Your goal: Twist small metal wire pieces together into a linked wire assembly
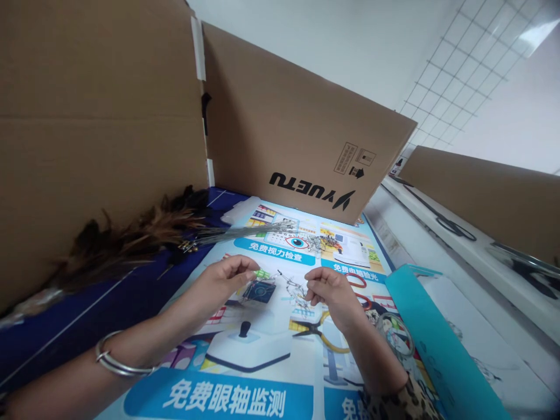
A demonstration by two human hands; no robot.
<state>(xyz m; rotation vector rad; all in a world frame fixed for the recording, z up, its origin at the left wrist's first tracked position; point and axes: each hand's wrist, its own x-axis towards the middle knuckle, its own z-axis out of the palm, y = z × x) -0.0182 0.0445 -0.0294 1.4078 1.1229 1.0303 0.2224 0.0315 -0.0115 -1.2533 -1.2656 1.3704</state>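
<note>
My left hand (227, 277) is closed in a pinch on a small green bead-like piece (261, 273), held above a printed poster (245, 396) that covers the table. A silver bangle (114, 360) sits on that wrist. My right hand (329, 291) is closed with its fingertips pinched at a thin wire (292, 286) that runs toward the green piece. A small dark blue square box (259, 291) lies just under the two hands. Yellow-handled pliers (315, 332) lie on the poster below my right hand.
Brown cardboard sheets (289, 134) stand as walls at the left and back. A heap of dark brown feathers (131, 239) and a bundle of metal wires (236, 232) lie at the left. A teal tray edge (429, 326) runs along the right.
</note>
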